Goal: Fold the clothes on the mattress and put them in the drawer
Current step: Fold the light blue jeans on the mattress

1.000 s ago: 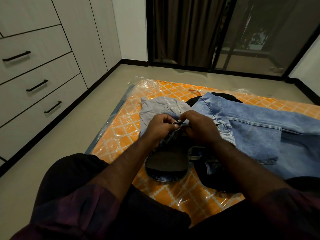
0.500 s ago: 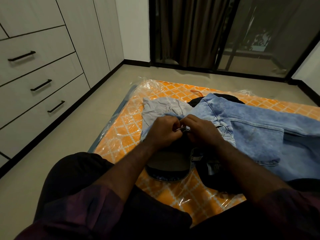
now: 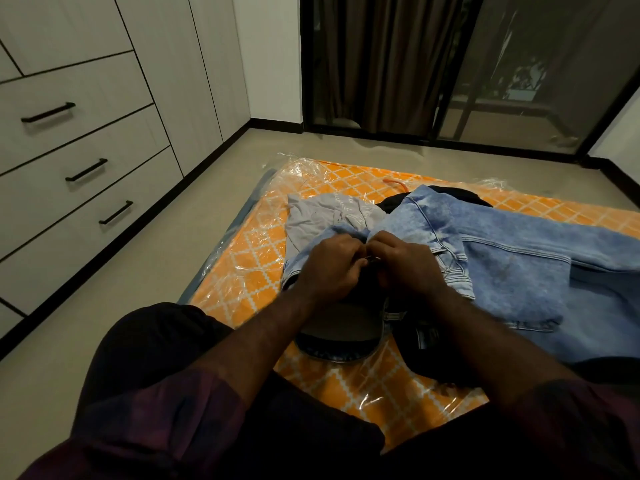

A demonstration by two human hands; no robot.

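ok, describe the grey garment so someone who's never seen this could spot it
Start at the orange mattress on the floor. On its side nearer the drawers, the grey garment lies crumpled, partly tucked under the light blue jeans, beyond the left hand. It is the only pale grey, thin fabric there, with faint white print; its neighbours are blue denim and black cloth.

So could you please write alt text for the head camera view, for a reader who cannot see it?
A person's left hand and right hand pinch the waistband of dark jeans together on an orange, plastic-wrapped mattress. Light blue jeans and a grey garment lie beyond; closed drawers stand to the left.
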